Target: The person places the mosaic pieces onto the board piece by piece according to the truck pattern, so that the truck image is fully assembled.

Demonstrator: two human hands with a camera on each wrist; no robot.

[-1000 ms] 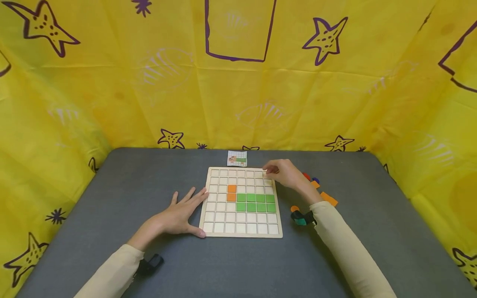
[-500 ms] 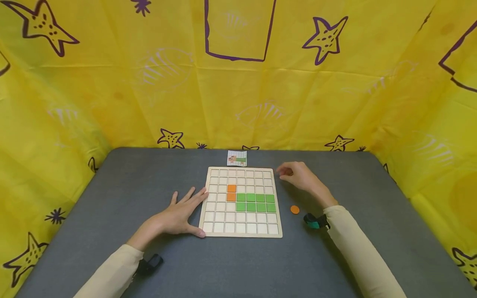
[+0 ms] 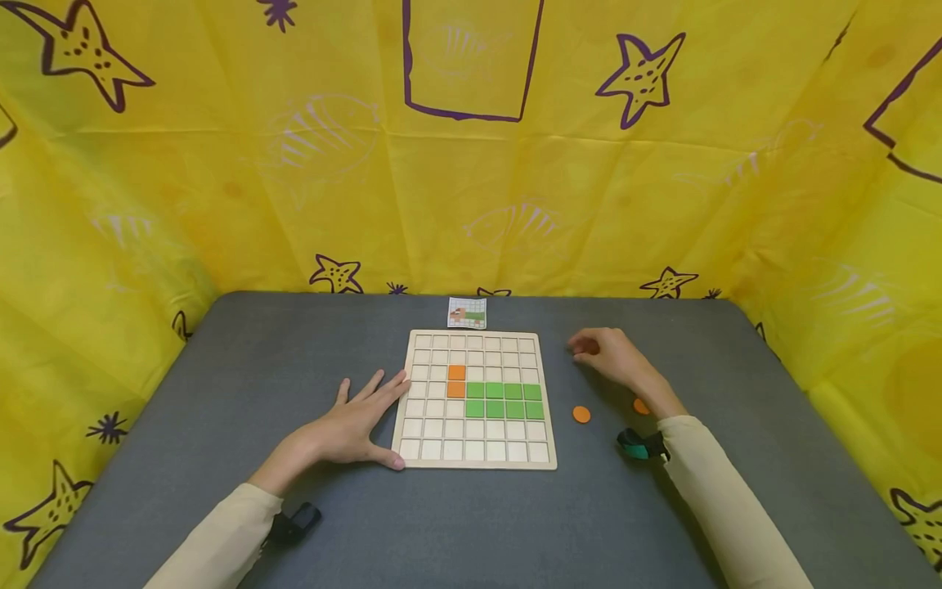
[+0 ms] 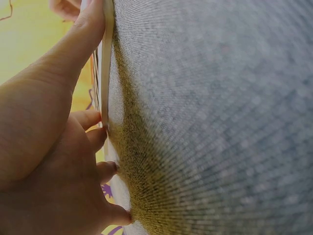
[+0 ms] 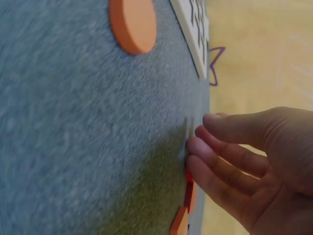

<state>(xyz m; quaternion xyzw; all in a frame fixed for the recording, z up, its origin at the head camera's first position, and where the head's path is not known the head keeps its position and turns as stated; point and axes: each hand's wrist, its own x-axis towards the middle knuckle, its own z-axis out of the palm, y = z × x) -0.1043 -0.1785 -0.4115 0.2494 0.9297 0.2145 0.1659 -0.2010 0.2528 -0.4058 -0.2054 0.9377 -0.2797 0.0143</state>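
Note:
A pale wooden grid board (image 3: 474, 454) bears two orange squares (image 3: 457, 381) and two rows of green squares (image 3: 504, 400). My left hand (image 3: 353, 421) rests with spread fingers along the board's left edge, thumb at the near corner; the left wrist view shows its fingertips (image 4: 107, 171) by the rim. To the right of the board, my right hand (image 3: 612, 357) hovers low over the table with loosely bent fingers and nothing seen between them. Beneath these fingers in the right wrist view lie a red piece (image 5: 190, 193) and an orange piece (image 5: 180, 223), partly hidden.
An orange disc (image 3: 581, 415) lies right of the board. Another orange piece (image 3: 641, 406) shows beside my right wrist, partly covered. Behind the board stands a small printed pattern card (image 3: 467, 313). A yellow patterned cloth (image 3: 471, 196) walls off the grey table's (image 3: 331, 327) far edge.
My right hand has moved from the board's far right corner out to the right, off the board. The left hand keeps its place, and the squares on the board look the same.

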